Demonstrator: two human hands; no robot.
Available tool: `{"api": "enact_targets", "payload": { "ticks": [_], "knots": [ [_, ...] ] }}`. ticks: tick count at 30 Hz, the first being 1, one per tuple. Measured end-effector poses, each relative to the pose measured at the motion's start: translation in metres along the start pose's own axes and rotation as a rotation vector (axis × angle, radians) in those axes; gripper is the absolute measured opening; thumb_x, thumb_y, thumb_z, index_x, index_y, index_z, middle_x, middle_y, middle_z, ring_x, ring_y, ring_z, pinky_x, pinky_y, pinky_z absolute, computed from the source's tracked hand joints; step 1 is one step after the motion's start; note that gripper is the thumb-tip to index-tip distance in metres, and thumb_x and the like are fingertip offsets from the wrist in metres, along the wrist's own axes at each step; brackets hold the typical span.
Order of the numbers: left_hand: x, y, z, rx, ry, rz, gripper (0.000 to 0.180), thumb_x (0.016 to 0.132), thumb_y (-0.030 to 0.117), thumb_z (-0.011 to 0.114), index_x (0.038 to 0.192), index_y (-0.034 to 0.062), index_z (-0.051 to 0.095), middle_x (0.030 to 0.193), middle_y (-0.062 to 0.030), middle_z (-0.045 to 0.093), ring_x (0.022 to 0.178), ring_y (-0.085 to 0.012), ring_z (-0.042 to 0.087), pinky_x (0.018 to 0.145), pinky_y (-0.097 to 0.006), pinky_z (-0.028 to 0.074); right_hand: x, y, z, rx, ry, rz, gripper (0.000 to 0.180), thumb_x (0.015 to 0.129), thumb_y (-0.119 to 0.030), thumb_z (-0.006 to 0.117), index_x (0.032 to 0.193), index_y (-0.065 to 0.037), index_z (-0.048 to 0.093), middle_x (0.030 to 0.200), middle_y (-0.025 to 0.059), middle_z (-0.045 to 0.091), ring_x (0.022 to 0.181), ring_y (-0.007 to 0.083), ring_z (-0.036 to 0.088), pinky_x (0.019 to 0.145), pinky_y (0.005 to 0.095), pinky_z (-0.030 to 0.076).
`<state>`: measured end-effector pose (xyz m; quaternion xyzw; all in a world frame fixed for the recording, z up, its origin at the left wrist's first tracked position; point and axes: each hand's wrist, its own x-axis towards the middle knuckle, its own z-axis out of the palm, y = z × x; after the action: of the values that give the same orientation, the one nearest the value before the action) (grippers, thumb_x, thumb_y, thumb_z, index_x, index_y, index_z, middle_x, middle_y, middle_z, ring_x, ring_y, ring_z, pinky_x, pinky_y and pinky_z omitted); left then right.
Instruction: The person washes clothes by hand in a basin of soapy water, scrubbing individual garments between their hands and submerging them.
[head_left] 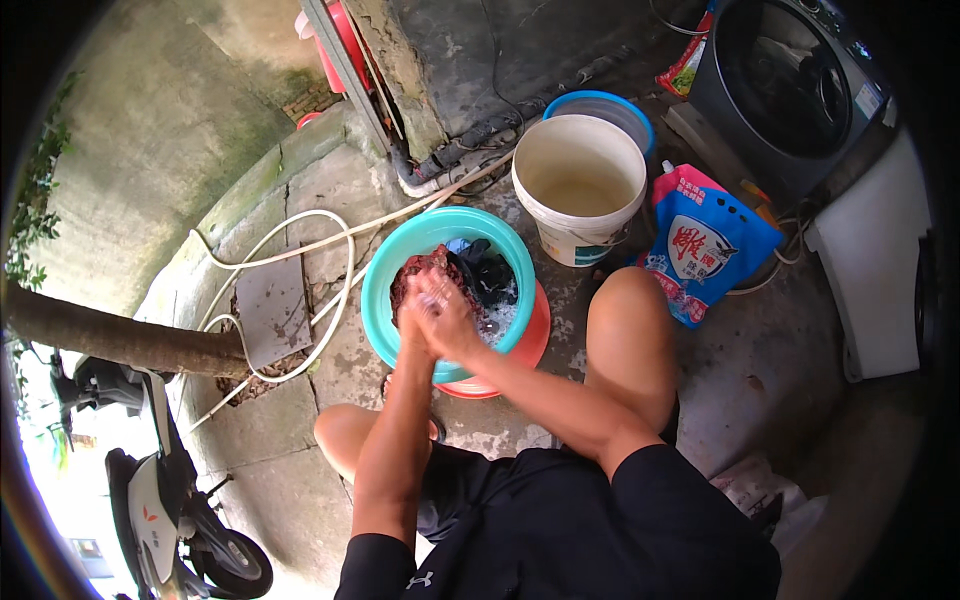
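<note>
A teal basin [375, 300] holds soapy water and wet clothes. Inside it, a dark red patterned garment [412, 266] lies on the left, and a black garment [492, 272] lies on the right beside white suds. My left hand [412, 325] and my right hand [448, 315] press together over the near part of the red garment, closed on its cloth. Motion blurs the fingers slightly, and the hands cover part of the garment. Under the basin, partly hidden, stands a red-orange tub [532, 340].
Beyond the basin stand a white bucket [580, 232] and a blue-rimmed tub [640, 125]. A blue and pink detergent pouch [735, 240] lies right, near a dark front-loading washing machine [780, 80]. A pale hose [345, 235] coils left, near a tree trunk [130, 335] and a scooter [160, 500].
</note>
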<state>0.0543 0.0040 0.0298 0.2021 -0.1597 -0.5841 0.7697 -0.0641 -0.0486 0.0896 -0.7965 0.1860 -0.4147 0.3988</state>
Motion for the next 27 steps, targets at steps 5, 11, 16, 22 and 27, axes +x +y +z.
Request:
{"api": "enact_targets", "payload": {
  "ticks": [5, 11, 16, 22, 27],
  "knots": [
    [0.016, -0.067, 0.111, 0.181, 0.477, -0.140, 0.037, 0.102, 0.038, 0.047, 0.128, 0.0134, 0.055, 0.121, -0.0031, 0.062, 0.110, -0.0192, 0.058, 0.097, -0.038, 0.045, 0.012, 0.099, -0.044, 0.297, -0.052, 0.616, 0.051, 0.098, -0.031, 0.050, 0.139, -0.001, 0.046, 0.129, 0.0207, 0.056, 0.116, 0.0269, 0.057, 0.097, 0.0337, 0.045],
    [0.014, -0.023, 0.060, 0.203, 0.574, 0.120, 0.046, 0.104, 0.043, 0.038, 0.139, 0.0133, 0.045, 0.126, -0.0071, 0.059, 0.112, -0.0197, 0.057, 0.093, -0.037, 0.048, -0.022, 0.018, -0.003, -0.086, 0.022, -0.029, 0.049, 0.099, -0.033, 0.049, 0.135, 0.000, 0.052, 0.141, 0.0234, 0.048, 0.137, 0.0389, 0.037, 0.116, 0.0481, 0.025],
    [0.003, -0.068, 0.099, 0.979, 0.547, 0.321, 0.041, 0.102, 0.034, 0.048, 0.123, 0.0004, 0.058, 0.118, -0.0139, 0.062, 0.105, -0.0207, 0.058, 0.090, -0.034, 0.046, 0.029, 0.021, -0.034, 1.181, 0.158, 0.910, 0.052, 0.099, -0.047, 0.048, 0.124, -0.003, 0.060, 0.119, 0.0148, 0.062, 0.119, 0.0231, 0.054, 0.100, 0.0386, 0.044],
    [0.013, -0.060, 0.120, 1.386, 0.578, 0.404, 0.040, 0.102, 0.036, 0.048, 0.105, -0.0007, 0.063, 0.089, -0.0121, 0.065, 0.082, -0.0182, 0.060, 0.074, -0.034, 0.048, 0.008, 0.054, -0.024, 1.499, 0.015, 1.052, 0.044, 0.098, -0.048, 0.049, 0.111, -0.008, 0.063, 0.100, 0.0064, 0.065, 0.091, 0.0194, 0.062, 0.081, 0.0351, 0.050],
    [0.015, -0.052, 0.123, 0.967, 0.656, 0.230, 0.048, 0.102, 0.046, 0.044, 0.106, 0.0015, 0.062, 0.092, -0.0070, 0.063, 0.081, -0.0172, 0.057, 0.075, -0.032, 0.047, 0.007, 0.047, -0.022, 0.203, 0.170, 0.503, 0.050, 0.097, -0.041, 0.043, 0.084, 0.002, 0.066, 0.074, 0.0243, 0.063, 0.075, 0.0393, 0.064, 0.069, 0.0442, 0.047]
  ]
}}
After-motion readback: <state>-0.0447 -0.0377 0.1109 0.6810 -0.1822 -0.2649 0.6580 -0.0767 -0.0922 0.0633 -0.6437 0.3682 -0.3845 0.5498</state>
